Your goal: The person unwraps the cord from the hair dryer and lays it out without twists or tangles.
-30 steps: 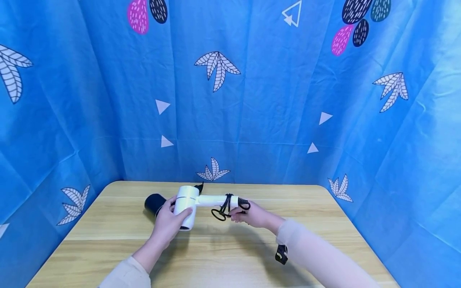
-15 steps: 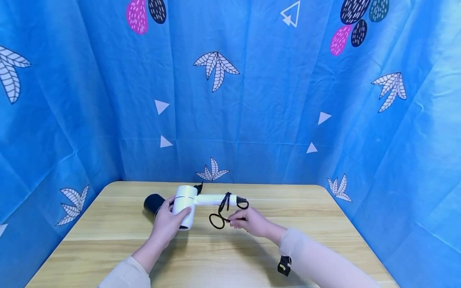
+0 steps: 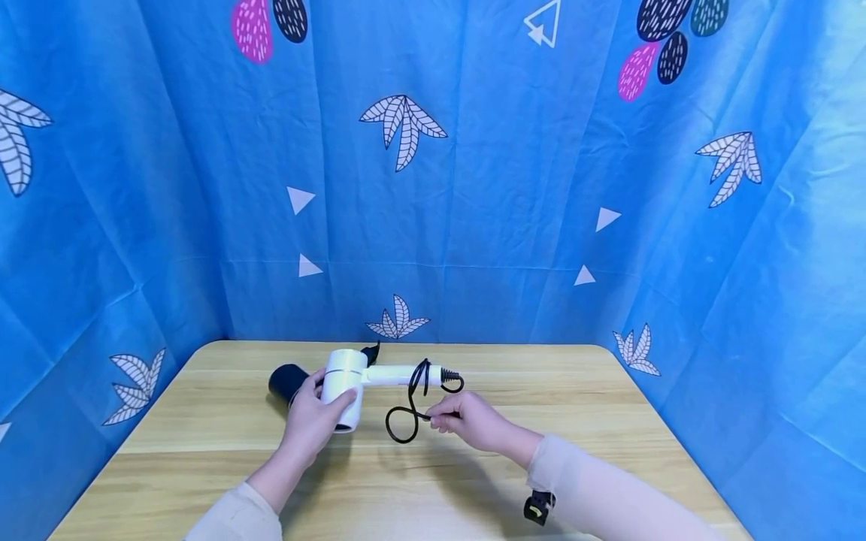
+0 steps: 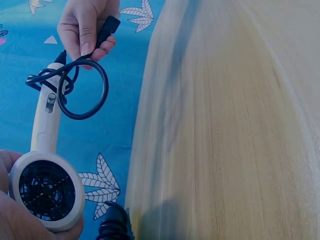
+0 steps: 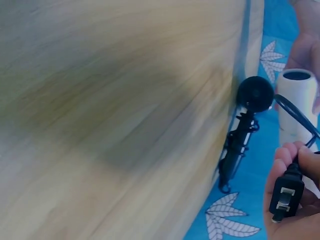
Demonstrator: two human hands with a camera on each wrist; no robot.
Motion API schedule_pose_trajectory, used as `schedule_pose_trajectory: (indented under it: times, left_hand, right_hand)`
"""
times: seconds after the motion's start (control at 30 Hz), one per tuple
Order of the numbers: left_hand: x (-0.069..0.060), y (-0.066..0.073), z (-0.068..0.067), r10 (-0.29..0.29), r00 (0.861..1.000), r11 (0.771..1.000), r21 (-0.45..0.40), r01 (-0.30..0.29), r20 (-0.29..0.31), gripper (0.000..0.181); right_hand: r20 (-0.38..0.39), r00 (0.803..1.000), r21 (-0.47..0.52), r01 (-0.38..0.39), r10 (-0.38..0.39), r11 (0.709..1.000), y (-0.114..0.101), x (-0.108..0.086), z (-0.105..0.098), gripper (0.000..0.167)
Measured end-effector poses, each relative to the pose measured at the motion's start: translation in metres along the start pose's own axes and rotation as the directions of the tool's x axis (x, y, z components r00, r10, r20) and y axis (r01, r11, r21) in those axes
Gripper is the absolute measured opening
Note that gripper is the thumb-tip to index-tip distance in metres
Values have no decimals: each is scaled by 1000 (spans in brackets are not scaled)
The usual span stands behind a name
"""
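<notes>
A white hair dryer [image 3: 391,375] is held above the table with its handle pointing right. My left hand [image 3: 307,427] grips its barrel. Black cord [image 4: 106,90] is wound round the handle and hangs in a loose loop. My right hand [image 3: 479,425] pinches the cord near its end, below the handle tip. The black two-pin plug [image 5: 287,196] sticks out of that hand in the right wrist view. Behind my left hand lies a black hair dryer [image 3: 287,381] on the table, partly hidden; its handle has cord wrapped round it in the right wrist view.
The light wooden table [image 3: 575,428] has rounded back corners. Blue patterned cloth [image 3: 501,188] hangs behind it and along both sides. A small black device [image 3: 537,507] sits at my right wrist.
My right hand has drawn the cord slightly down, away from the handle, and the hanging loop has grown larger and lower. My left hand keeps hold of the white hair dryer almost unmoved.
</notes>
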State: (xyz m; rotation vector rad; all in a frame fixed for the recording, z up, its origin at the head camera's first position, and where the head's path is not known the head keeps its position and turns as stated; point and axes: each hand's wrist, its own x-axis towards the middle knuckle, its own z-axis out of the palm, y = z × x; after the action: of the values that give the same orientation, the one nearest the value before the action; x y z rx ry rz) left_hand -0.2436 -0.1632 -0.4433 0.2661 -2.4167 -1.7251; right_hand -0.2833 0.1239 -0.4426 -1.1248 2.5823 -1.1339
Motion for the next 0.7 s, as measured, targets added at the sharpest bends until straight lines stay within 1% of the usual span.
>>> schedule_pose_trajectory:
  times: [0.3, 0.47, 0.7]
  left_hand:
    - [0, -2, 0, -11, 1000, 1000, 5, 11, 4, 87]
    - [0, -2, 1, -15, 1000, 1000, 13, 15, 5, 87]
    - [-1, -2, 2, -8, 1000, 1000, 11, 8, 7, 86]
  right_hand:
    - [63, 997, 1, -47, 47, 999, -19, -1, -11, 18]
    - [95, 994, -24, -61, 63, 998, -29, 4, -19, 19]
    - [123, 990, -31, -64, 67, 997, -40, 12, -27, 17]
